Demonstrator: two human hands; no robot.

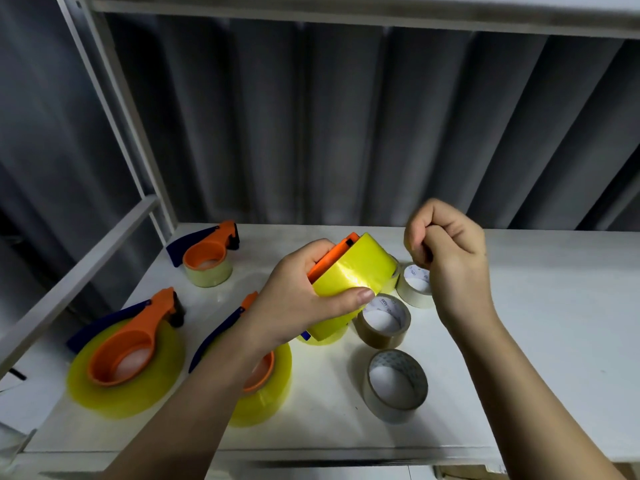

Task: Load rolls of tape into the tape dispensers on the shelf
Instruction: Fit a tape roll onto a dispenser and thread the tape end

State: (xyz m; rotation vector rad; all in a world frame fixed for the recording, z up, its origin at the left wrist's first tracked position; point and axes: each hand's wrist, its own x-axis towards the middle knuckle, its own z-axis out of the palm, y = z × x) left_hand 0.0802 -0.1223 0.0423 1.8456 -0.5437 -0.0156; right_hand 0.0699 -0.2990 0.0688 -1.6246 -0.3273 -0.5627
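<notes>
Roll (353, 278) glossy yellow, on orange dispenser (329, 259)

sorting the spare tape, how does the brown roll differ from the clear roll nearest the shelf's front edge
The brown roll has tan-brown tape; the clear roll looks pale and see-through. The brown roll lies farther back, beside the yellow roll gripped by the left hand; the clear roll sits alone nearer the front. Both lie flat on the white shelf, cores up, in no dispenser.
</notes>
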